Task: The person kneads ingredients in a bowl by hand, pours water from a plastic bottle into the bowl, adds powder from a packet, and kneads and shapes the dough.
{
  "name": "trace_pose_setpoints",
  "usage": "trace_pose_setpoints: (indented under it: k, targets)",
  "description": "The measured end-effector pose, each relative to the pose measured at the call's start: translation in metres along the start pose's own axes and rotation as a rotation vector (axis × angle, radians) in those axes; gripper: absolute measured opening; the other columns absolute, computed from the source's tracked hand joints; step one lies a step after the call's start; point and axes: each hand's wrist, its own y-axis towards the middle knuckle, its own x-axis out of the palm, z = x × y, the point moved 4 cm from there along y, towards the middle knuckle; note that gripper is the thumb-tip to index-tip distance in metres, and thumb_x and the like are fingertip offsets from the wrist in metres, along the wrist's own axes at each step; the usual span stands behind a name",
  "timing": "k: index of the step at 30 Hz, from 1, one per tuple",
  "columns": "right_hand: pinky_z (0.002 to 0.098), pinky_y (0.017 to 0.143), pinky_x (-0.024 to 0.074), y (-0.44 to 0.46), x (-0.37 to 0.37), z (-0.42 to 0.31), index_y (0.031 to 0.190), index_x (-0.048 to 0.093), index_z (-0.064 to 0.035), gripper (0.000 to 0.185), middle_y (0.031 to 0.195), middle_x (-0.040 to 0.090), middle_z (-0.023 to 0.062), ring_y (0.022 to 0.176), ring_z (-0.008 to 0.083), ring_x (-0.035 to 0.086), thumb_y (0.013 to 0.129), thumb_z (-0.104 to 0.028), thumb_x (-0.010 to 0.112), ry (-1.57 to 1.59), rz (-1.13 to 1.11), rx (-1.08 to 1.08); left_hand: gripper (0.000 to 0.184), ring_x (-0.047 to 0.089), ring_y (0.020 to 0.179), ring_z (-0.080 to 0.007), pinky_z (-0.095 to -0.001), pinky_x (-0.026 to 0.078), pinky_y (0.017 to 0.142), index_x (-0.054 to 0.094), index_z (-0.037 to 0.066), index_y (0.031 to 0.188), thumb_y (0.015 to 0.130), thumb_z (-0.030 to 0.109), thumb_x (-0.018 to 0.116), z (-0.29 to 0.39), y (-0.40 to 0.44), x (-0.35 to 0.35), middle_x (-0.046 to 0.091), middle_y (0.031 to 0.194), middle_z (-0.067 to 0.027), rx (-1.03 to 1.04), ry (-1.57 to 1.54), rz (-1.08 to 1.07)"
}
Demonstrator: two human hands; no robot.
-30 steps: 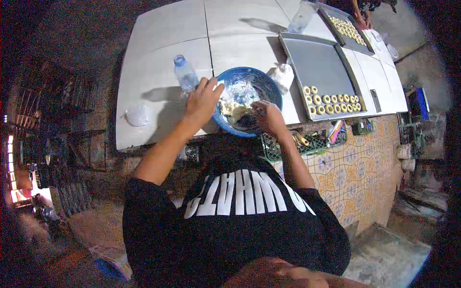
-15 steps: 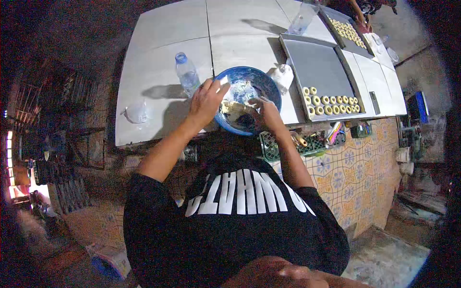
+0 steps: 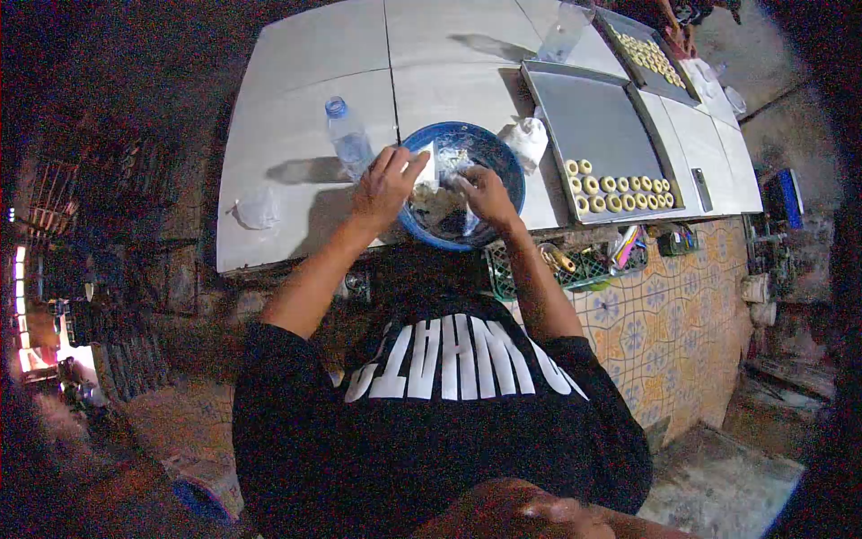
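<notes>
A blue basin stands at the table's near edge, its inside smeared with pale dough. My left hand is at the basin's left rim, closed on a white flat scraper that reaches over the inside. Over the right half of the basin is my right hand, its fingers curled together; whatever they pinch is too small to make out. Just behind my left hand a clear plastic bottle stands upright. A white plastic bag lies against the basin's right side.
Right of the basin, a metal tray holds several ring-shaped dough pieces. Beyond it lies another filled tray, near another person's hand. A small clear bag lies left; a phone lies right. Green crates sit below the edge.
The white scraper now shows more fully, pointing down into the basin. My right hand has moved slightly up and left, with its fingers drawn together.
</notes>
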Motion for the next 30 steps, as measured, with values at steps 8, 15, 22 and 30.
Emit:
trace_pose_setpoints:
  k: [8,15,22,30]
  targets:
    - [0.0254,0.066,0.0469,0.012,0.009,-0.013,0.099,0.07,-0.0008,0.024,0.085,0.068,0.0025,0.073,0.0096,0.059,0.093,-0.022,0.062,0.394,-0.116,0.055,0.039,0.055,0.096,-0.0246,-0.0362,0.053,0.08,0.062,0.01,0.117,0.078,0.006,0.059,-0.002,-0.008,0.01,0.055,0.095,-0.0069,0.036,-0.004,0.074]
    - [0.0291,0.071,0.0451,0.032,0.012,0.0,0.092,0.068,-0.0014,0.02,0.082,0.065,0.004,0.075,0.0127,0.057,0.089,-0.02,0.062,0.283,-0.051,-0.032,0.038,0.055,0.103,-0.0237,-0.0339,0.053,0.085,0.067,0.013,0.114,0.077,0.007,0.061,-0.003,-0.008,0.006,0.057,0.104,-0.0061,0.056,-0.045,0.052]
    - [0.0369,0.087,0.0492,0.03,0.001,-0.005,0.104,0.068,-0.0007,0.028,0.097,0.07,0.0156,0.095,0.0268,0.066,0.087,-0.023,0.065,0.182,-0.01,-0.037,0.043,0.053,0.113,-0.0237,-0.034,0.053,0.092,0.064,0.016,0.119,0.076,0.008,0.062,-0.01,-0.013,0.009,0.056,0.113,-0.0058,0.141,-0.021,0.019]
    - [0.0261,0.07,0.0465,0.033,0.013,0.014,0.1,0.067,0.0015,0.02,0.086,0.067,0.0012,0.075,0.0083,0.056,0.092,-0.016,0.062,0.097,-0.004,-0.113,0.046,0.053,0.113,-0.0248,-0.0353,0.051,0.094,0.063,0.014,0.12,0.075,0.008,0.062,-0.019,-0.022,0.018,0.056,0.114,-0.0081,0.157,-0.024,-0.049]
